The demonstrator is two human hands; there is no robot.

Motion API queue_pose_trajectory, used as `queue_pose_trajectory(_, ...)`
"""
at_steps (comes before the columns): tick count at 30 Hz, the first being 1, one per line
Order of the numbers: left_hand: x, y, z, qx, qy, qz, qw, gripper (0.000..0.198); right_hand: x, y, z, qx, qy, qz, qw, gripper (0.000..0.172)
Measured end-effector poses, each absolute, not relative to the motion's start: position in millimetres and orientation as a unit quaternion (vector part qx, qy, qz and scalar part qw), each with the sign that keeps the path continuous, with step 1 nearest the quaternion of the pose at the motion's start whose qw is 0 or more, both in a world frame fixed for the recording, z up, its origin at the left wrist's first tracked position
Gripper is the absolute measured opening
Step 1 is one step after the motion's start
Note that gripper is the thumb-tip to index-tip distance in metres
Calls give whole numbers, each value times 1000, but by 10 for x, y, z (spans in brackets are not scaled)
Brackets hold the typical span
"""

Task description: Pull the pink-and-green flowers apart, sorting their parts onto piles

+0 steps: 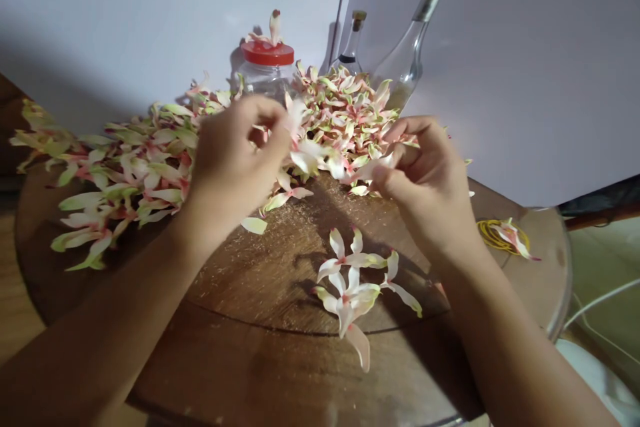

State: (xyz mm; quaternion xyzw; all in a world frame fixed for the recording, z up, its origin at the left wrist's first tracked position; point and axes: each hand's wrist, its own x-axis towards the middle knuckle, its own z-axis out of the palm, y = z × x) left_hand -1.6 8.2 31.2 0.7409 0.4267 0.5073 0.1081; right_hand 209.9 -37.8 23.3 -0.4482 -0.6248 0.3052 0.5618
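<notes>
My left hand [235, 153] is raised over a round wooden table [250, 353], fingers pinched on a white and pink flower [305, 153]. Opposite it, my right hand [425, 180] has its fingers curled and pinches the other end of the same flower cluster. Between and behind the hands lies a big heap of cream, green and pink flowers [150, 160]. A small bunch of joined flowers [355, 280] rests on the wood just below my right hand.
At the back by the white wall stand a plastic jar with a red lid [265, 63], a small glass bottle [353, 47] and a tall clear bottle [413, 47]. Yellow rubber bands [493, 232] and one flower lie at the table's right edge.
</notes>
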Motion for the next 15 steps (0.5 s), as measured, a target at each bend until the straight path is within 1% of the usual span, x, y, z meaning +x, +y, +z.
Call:
queue_pose_trajectory(2,-53,174,303,686,448,569,67,22,2121,-365,210,-455,-611,277,585,24)
queue_pose_trajectory(4,-74,259,284,648,450,610,71,35,2135,-353,187,-451,-593,254,616,22)
queue_pose_trajectory(5,-85,298,276,636,442,626,85,38,2142,-347,181,-449,-583,242,632,22)
queue_pose_trajectory(6,-99,336,272,627,432,641,97,37,2150,-339,182,-449,-572,227,648,20)
queue_pose_trajectory(9,-172,436,289,602,401,675,148,22,2201,-307,227,-438,-531,173,704,11)
queue_pose_trajectory(11,-216,467,311,598,383,679,187,19,2258,-290,283,-419,-522,153,727,10)
queue_pose_trajectory(13,-215,435,314,618,369,660,216,15,2314,-293,336,-401,-548,170,714,13)
queue_pose_trajectory(15,-154,328,290,679,369,585,247,8,2354,-315,368,-393,-585,205,679,14)
